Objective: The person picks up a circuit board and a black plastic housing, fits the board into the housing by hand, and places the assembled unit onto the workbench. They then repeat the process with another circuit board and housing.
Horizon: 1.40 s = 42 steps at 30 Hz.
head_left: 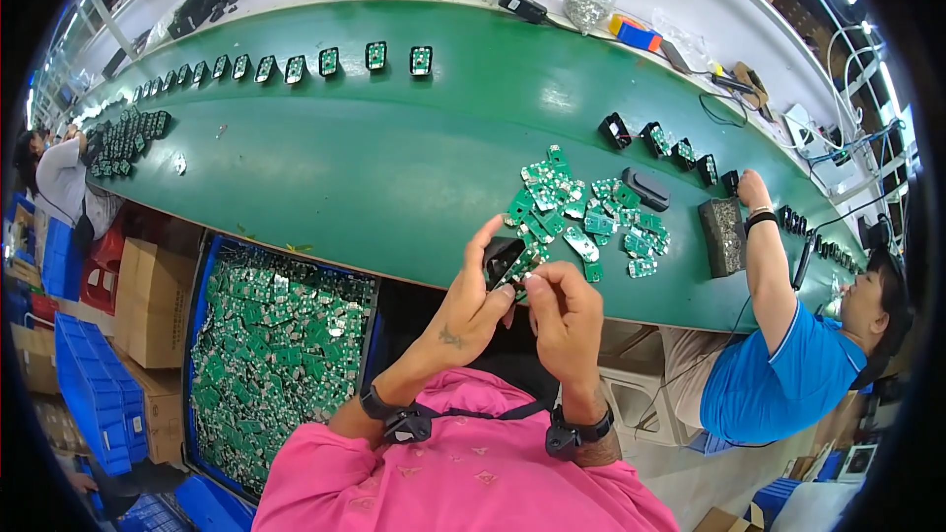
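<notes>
Leaning over the green bench (pixel 374 177), the person in pink has both hands close together near its front edge. The left hand (pixel 465 307) is wrapped around a small black case (pixel 503 261), holding it tilted in the air. The right hand (pixel 562 320) meets it from the other side, thumb and forefinger drawn close at the case's edge (from where I stand, I can't tell whether they pinch anything). Just beyond lies a loose heap of green circuit boards (pixel 547 192), with a closed dark case (pixel 645 188) beside it. To the person's left, a bin (pixel 200 271) brims with more boards. Over on the right, a co-worker in a blue shirt (pixel 778 374) reaches toward a row of black cases.
</notes>
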{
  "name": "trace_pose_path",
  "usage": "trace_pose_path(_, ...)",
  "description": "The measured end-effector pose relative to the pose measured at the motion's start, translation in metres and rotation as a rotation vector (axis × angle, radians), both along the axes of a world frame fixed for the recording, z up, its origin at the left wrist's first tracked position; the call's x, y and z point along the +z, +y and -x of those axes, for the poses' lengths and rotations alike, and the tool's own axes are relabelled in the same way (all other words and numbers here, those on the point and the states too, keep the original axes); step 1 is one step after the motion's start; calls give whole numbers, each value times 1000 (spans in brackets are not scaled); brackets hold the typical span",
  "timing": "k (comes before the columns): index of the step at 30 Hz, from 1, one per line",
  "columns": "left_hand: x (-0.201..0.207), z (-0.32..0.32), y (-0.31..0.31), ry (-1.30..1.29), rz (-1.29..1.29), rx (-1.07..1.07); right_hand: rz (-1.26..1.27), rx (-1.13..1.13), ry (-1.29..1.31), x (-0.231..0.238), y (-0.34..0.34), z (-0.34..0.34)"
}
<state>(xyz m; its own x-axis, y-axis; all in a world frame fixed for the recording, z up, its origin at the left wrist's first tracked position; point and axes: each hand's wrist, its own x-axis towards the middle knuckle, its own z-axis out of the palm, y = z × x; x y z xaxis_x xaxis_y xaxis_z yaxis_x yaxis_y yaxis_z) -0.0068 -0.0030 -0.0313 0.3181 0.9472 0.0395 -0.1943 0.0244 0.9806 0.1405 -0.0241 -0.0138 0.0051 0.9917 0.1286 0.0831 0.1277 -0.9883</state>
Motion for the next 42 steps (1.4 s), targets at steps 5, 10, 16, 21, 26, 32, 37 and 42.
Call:
trace_pose_path(5,17,5,-5,4,-32,19,-422,-90,-591,18,-2,-7)
trace_pose_path(10,31,10,-8,33,-9,-70,-348,20,-579,37,-6,-13)
trace_pose_path(16,38,15,-13,82,-29,-120,-365,102,-637,46,-10,-19)
trace_pose_path(21,29,15,-11,192,-268,-97,-403,167,-662,51,-11,-21)
trace_pose_path(26,41,17,-11,224,-254,-141,-346,230,-695,53,-14,-25)
trace_pose_path(32,40,17,-12,239,-260,-170,-357,224,-707,55,-13,-27)
trace_pose_path(37,45,17,-11,341,-275,-184,-379,248,-757,60,-12,-29)
trace_pose_path(42,54,15,-11,537,-325,-199,-406,250,-806,61,-11,-29)
